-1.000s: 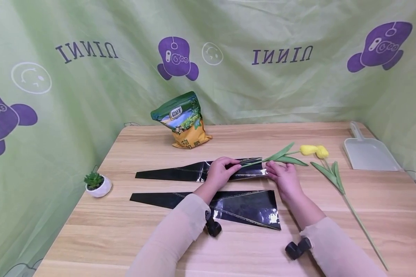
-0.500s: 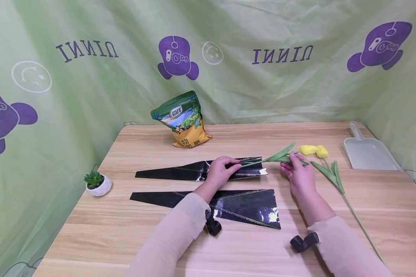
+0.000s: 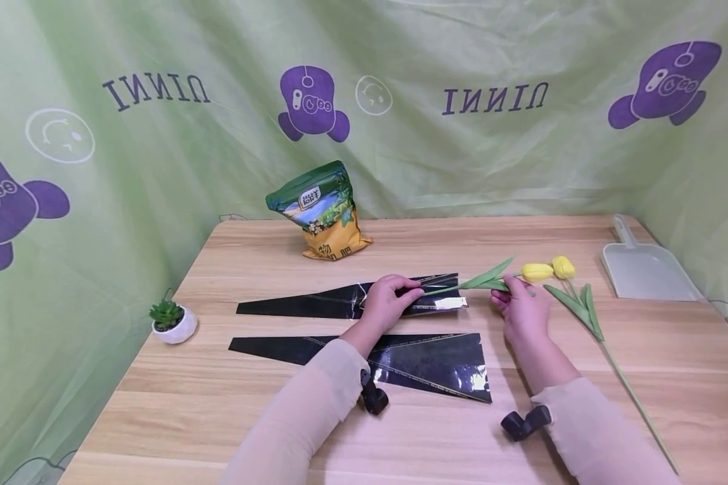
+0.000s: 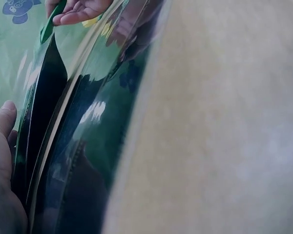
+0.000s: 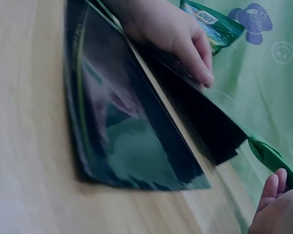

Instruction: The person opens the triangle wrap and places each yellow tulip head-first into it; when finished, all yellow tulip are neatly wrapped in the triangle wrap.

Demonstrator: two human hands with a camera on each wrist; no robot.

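An artificial yellow tulip (image 3: 536, 272) lies sideways, its green stem running left over the mouth of a black flower sleeve (image 3: 303, 303). My left hand (image 3: 388, 300) lies over this sleeve and pinches the stem between thumb and forefinger; its other fingers are hidden. My right hand (image 3: 526, 313) pinches the tulip by its leaves, just below the bloom. In the right wrist view the leaves (image 5: 268, 155) run from my right fingers toward the sleeve's corner. A second black sleeve (image 3: 431, 360) lies flat nearer me, partly under my left forearm.
A second yellow tulip (image 3: 564, 267) lies on the wooden table (image 3: 176, 417) at right, its stem pointing toward me. A grey dustpan (image 3: 649, 269) is at back right. A green and yellow bag (image 3: 324, 212) stands behind, and a small potted succulent (image 3: 172, 322) sits at left.
My right hand has left the upper sleeve's edge, moved right and taken the tulip below its bloom. The bloom has since dipped slightly toward me. My left hand has stayed put.
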